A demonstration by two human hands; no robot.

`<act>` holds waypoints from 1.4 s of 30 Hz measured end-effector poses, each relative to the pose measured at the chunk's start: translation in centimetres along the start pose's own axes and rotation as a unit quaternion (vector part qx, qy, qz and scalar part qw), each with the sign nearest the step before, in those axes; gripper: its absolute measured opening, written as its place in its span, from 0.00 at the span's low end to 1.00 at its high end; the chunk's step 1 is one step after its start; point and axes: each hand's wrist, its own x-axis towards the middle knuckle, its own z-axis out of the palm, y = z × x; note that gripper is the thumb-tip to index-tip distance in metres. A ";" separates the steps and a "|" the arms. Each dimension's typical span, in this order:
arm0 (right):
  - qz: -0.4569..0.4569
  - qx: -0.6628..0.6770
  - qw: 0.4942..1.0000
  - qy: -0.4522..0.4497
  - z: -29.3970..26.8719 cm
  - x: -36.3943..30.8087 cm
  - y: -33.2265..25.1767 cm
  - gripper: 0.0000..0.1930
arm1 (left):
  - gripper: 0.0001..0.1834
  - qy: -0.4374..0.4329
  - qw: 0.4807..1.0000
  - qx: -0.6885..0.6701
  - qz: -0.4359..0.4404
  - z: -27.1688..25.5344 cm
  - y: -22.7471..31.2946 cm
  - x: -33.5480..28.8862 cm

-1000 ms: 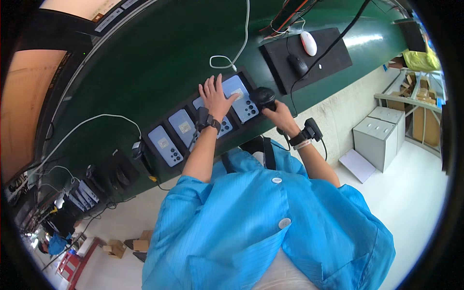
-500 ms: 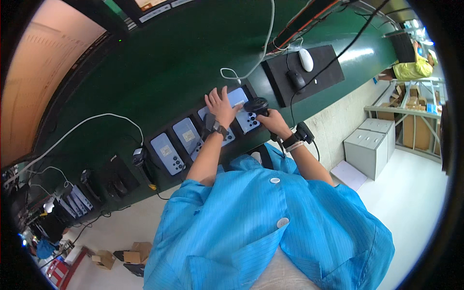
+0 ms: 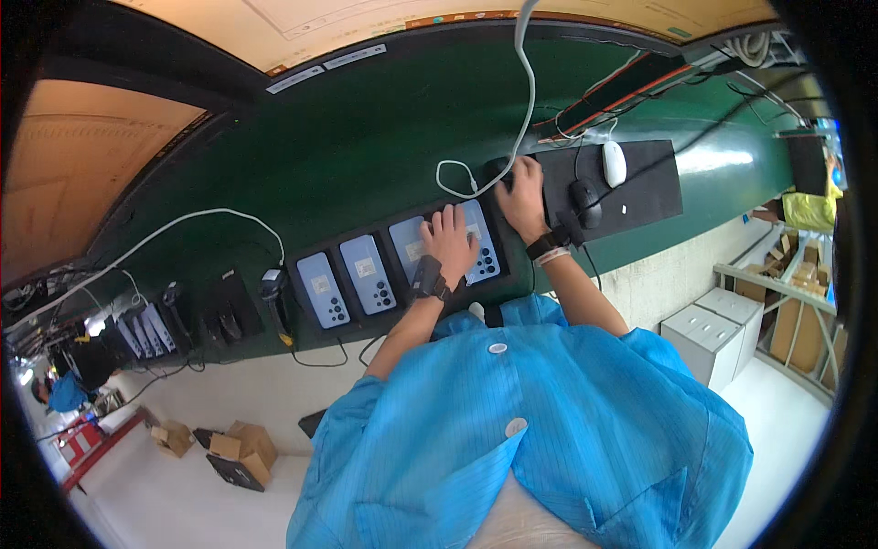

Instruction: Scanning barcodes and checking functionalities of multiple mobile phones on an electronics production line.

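Note:
My left hand (image 3: 450, 245) lies with stretched fingers over the pale blue phones at the right of the row, touching a phone (image 3: 404, 236) beneath. Next to it, the rightmost phone (image 3: 487, 254) shows its round camera lenses. Two more phones, one (image 3: 368, 267) with a white label and another (image 3: 320, 285), lie back-up in dark trays to the left. Beyond the row, my right hand (image 3: 523, 197) is closed on a black handheld scanner (image 3: 497, 170) at the mat's left edge; its fingers hide most of it.
A white cable (image 3: 525, 82) hangs down to the bench. On the black mat (image 3: 654, 174) sit a white mouse (image 3: 614, 164) and a black mouse (image 3: 585, 203). Another scanner (image 3: 273, 288) stands left of the phones. Monitors (image 3: 101, 156) line the far side; grey cabinets (image 3: 700, 334) stand at right.
My right hand has carried the scanner away from the rightmost phone to the far side, beside the mat. My left hand has shifted slightly right and nearer, and the view has tilted up.

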 end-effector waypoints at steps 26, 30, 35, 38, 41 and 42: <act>0.038 0.306 0.874 -0.375 -3.2 -0.9 -1.0 0.11 | 0.19 -0.083 0.891 -0.422 -0.146 -3.8 1.5 -0.9; 0.038 0.302 0.876 -0.374 -3.6 -1.2 -1.2 0.11 | 0.22 -0.077 0.866 -0.473 -0.146 -3.6 1.3 -1.3; 0.038 0.337 0.872 -0.354 -3.6 -1.7 -0.8 0.11 | 0.23 -0.115 0.868 -0.454 -0.164 -4.2 1.6 -1.5; 0.032 0.326 0.872 -0.364 -4.0 -1.8 -1.4 0.11 | 0.23 -0.091 0.892 -0.420 -0.138 -3.4 1.1 -2.1; -0.005 0.302 0.881 -0.365 -4.5 -2.1 -1.8 0.11 | 0.23 -0.083 0.873 -0.460 -0.143 -3.8 1.6 -2.1; -0.007 0.301 0.881 -0.365 -4.6 -2.1 -1.9 0.11 | 0.23 -0.081 0.873 -0.460 -0.142 -3.4 1.4 -2.2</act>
